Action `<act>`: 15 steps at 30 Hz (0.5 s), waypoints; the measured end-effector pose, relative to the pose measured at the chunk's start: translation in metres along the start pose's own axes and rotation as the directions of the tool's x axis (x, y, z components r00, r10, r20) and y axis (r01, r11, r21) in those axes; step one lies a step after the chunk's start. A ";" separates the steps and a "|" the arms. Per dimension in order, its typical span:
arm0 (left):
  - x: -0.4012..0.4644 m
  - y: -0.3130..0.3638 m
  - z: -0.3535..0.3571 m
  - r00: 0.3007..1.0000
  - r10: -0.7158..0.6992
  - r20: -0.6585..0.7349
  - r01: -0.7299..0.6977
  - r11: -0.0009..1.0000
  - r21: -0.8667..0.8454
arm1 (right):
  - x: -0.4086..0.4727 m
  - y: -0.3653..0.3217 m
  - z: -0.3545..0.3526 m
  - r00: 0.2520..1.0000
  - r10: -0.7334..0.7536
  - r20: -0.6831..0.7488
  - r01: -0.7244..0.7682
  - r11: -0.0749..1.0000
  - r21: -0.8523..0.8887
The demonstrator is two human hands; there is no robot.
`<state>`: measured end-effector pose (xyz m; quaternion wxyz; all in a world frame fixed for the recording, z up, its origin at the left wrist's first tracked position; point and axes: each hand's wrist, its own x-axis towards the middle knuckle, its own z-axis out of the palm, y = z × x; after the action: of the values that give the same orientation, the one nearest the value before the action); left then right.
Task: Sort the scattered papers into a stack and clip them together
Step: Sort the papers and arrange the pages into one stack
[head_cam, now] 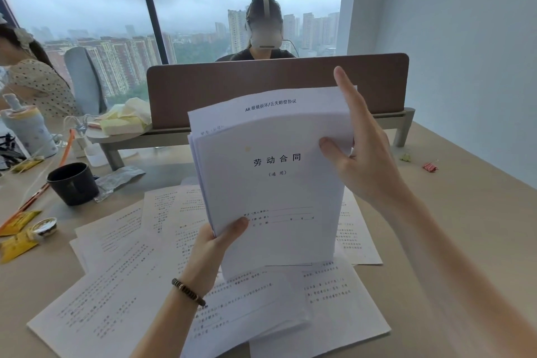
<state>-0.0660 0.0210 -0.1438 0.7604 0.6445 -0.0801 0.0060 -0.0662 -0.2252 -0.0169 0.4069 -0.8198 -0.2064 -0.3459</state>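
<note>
Two binder clips (430,167), one black cup (72,184)

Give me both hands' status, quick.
Left hand: grips the paper stack at its bottom left corner.
Right hand: thumb pinches the stack's top right edge, index finger straight.

Matt white paper in the held stack (276,183) and loose sheets (116,285). Smooth matt beige table (465,212), possibly laminate. Matt black mug (72,183). Crinkled shiny foil wrapper (119,180). Beaded bracelet (188,291), perhaps wood.
</note>
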 end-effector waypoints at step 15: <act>0.003 -0.001 -0.002 1.000 0.007 0.031 -0.006 1.000 -0.005 | 0.008 0.013 0.003 0.996 -0.075 -0.048 0.071 0.995 -0.077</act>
<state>-0.0628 0.0224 -0.1451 0.7607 0.6423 -0.0938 -0.0016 -0.0512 -0.2298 -0.0193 0.3681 -0.8175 -0.2128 -0.3886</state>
